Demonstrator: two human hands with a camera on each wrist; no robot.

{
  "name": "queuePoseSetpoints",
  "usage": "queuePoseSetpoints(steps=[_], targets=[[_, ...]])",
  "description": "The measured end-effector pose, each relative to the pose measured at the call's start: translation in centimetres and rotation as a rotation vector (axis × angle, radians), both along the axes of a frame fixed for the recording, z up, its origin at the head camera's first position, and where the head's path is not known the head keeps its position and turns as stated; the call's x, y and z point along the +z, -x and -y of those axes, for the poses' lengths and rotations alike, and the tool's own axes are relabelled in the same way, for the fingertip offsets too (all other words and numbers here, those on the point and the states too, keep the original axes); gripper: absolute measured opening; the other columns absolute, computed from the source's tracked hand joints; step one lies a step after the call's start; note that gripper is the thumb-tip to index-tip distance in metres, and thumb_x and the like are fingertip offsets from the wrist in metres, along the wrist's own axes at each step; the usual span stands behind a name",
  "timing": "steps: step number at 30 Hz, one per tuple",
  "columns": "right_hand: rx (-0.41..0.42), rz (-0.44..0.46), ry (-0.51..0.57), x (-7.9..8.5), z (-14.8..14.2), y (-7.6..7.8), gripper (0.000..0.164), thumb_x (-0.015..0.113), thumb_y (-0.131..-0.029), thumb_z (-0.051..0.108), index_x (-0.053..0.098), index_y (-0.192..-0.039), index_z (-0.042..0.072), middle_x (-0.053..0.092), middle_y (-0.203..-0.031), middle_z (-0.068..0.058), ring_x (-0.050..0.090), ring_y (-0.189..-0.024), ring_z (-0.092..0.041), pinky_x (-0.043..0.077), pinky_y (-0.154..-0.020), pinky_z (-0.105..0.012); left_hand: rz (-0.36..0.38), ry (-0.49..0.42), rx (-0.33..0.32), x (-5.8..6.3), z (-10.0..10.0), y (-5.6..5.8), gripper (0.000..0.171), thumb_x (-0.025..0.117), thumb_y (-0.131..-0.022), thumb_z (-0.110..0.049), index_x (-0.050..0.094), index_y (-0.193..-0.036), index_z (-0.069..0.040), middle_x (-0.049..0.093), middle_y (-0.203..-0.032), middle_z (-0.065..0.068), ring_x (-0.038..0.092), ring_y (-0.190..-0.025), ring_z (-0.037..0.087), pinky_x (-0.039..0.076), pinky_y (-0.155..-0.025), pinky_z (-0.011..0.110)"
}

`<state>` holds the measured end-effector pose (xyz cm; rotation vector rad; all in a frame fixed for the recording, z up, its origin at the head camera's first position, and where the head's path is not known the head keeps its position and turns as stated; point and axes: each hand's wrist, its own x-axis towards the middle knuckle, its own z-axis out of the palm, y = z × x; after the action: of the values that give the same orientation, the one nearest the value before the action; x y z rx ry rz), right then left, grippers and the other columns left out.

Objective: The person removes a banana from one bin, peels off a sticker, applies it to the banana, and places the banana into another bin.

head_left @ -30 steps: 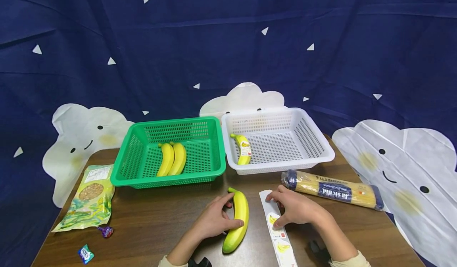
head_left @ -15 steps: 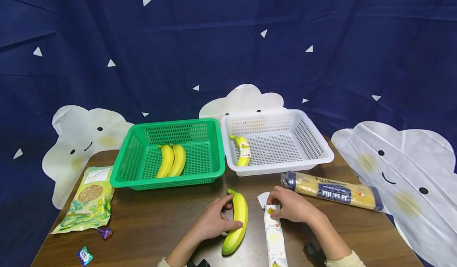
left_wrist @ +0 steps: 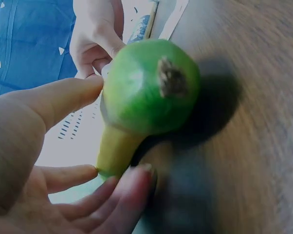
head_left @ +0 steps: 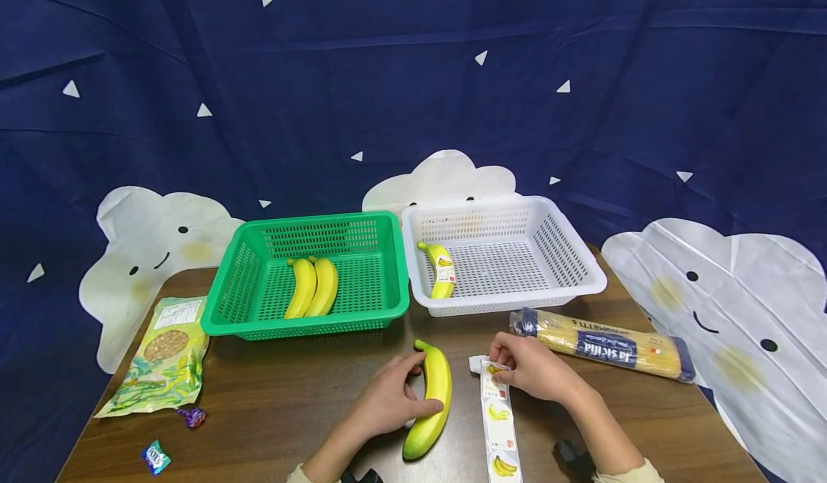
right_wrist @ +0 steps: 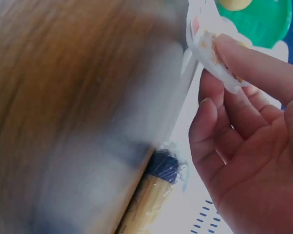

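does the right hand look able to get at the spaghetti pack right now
Probably yes: the spaghetti pack lies just beyond the right hand, with nothing visible between them. But that hand pinches the label strip, so it would likely have to let go first.

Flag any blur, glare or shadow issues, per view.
Head: mostly sharp, small print on the white paper sticker strip unreadable. Left wrist: highlight on the curved yellow-green banana, dark shadow beside it, brown wood-grain table blurred. Right wrist: table smeared, white background behind the bare right hand washed out.
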<state>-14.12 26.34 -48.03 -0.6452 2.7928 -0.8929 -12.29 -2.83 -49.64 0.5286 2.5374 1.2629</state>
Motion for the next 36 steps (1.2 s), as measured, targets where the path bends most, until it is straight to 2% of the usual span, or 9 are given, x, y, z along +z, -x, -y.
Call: queuePoseSetpoints(steps=[4,7,11,17,21,25,31,36], targets=[[0.007,-0.008,0.017,0.24,-0.05,-0.16,0.027,0.081,-0.076,0.013,0.057,-0.085,0.021,0.058,-0.073,0.012,0.054,-0.065,-0.005,0.046,-0.057,-0.025,-0.087,0.077,0.029,0.16,-0.17,-0.20,0.072,0.076,-0.073,-0.055,0.058,-0.131,-0.016,0.053,-0.102,-0.003,0.049,-0.076,0.008,0.040,-0.061,0.025],[0.036,-0.023,0.023,0.46,-0.11,-0.30,0.020,0.080,-0.079,0.015,0.061,-0.082,0.021,0.060,-0.073,0.013,0.056,-0.066,-0.004,0.047,-0.058,-0.025,-0.119,0.076,0.031,0.32,-0.24,-0.27,0.063,0.076,-0.075,-0.051,0.060,-0.126,-0.017,0.053,-0.100,-0.004,0.050,-0.080,0.011,0.040,-0.064,0.025],[0.062,-0.073,0.022,0.65,-0.14,-0.40,0.013,0.079,-0.080,0.016,0.067,-0.080,0.021,0.060,-0.075,0.014,0.056,-0.067,-0.004,0.047,-0.060,-0.025,-0.139,0.072,0.017,0.33,-0.16,-0.30,0.059,0.077,-0.075,-0.046,0.061,-0.124,-0.018,0.055,-0.094,-0.003,0.051,-0.078,0.011,0.040,-0.066,0.025],[0.023,-0.175,-0.050,0.64,-0.15,-0.34,0.021,0.080,-0.079,0.017,0.063,-0.074,0.029,0.059,-0.089,0.014,0.054,-0.081,-0.006,0.046,-0.072,-0.032,-0.149,0.055,0.010,0.28,0.01,-0.31,0.058,0.078,-0.075,-0.042,0.061,-0.124,-0.017,0.054,-0.090,-0.003,0.052,-0.077,0.011,0.040,-0.067,0.024],[0.007,-0.196,-0.066,0.53,-0.17,-0.31,0.022,0.081,-0.078,0.016,0.062,-0.076,0.028,0.053,-0.079,0.016,0.051,-0.072,-0.006,0.043,-0.065,-0.027,-0.155,0.038,0.004,0.21,0.04,-0.30,0.058,0.079,-0.075,-0.040,0.061,-0.124,-0.017,0.055,-0.092,-0.002,0.054,-0.076,0.012,0.041,-0.067,0.024],[0.036,-0.133,-0.007,0.16,-0.27,-0.30,0.021,0.079,-0.079,0.012,0.062,-0.077,0.023,0.055,-0.073,0.015,0.052,-0.064,-0.003,0.045,-0.058,-0.023,-0.169,0.029,-0.001,0.15,0.02,-0.28,0.058,0.080,-0.075,-0.040,0.061,-0.124,-0.017,0.056,-0.093,-0.003,0.054,-0.076,0.011,0.041,-0.069,0.024],[0.078,0.068,0.082,-0.24,-0.60,-0.25,0.011,0.068,-0.089,0.011,0.060,-0.085,0.017,0.062,-0.079,0.009,0.057,-0.067,-0.005,0.049,-0.058,-0.025,-0.165,0.019,-0.002,0.04,-0.03,-0.36,0.057,0.080,-0.075,-0.039,0.061,-0.123,-0.016,0.056,-0.090,-0.004,0.053,-0.076,0.010,0.041,-0.068,0.024],[0.074,0.131,0.113,0.23,-0.76,-0.05,0.008,0.063,-0.094,0.017,0.057,-0.090,0.013,0.059,-0.075,0.008,0.051,-0.063,-0.005,0.043,-0.053,-0.023,-0.162,0.012,-0.005,0.00,-0.07,-0.24,0.057,0.081,-0.074,-0.038,0.062,-0.122,-0.015,0.056,-0.090,-0.002,0.055,-0.074,0.010,0.042,-0.068,0.024]])
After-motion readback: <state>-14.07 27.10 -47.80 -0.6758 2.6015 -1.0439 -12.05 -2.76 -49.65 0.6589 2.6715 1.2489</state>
